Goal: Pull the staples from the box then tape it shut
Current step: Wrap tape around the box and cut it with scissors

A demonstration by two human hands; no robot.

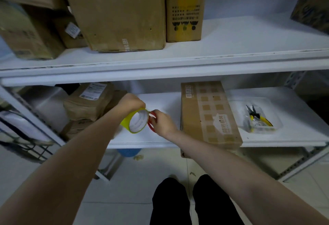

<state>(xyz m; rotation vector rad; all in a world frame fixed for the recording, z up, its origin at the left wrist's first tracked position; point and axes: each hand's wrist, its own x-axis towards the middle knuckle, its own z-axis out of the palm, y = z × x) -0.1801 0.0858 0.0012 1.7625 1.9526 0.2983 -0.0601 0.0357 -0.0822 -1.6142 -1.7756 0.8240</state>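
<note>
From where I watch, my left hand point(131, 103) grips the yellow tape roll point(137, 120) over its top rim, the roll's open core facing me. My right hand point(162, 122) sits just at the roll's three o'clock, closed on something red point(151, 124), scissors I think, though I cannot tell for sure. The box point(208, 114) lies on the lower shelf point(160, 100) at three o'clock from both hands, its long axis running twelve to six, nearer the right hand. Both forearms reach forward, wrists level. Pliers point(256, 115) rest in a clear tray point(275, 127) beyond the box.

The box point(210, 112) just right of the right hand point(162, 122) carries Chinese print, too blurred to read; other labels are illegible.
</note>
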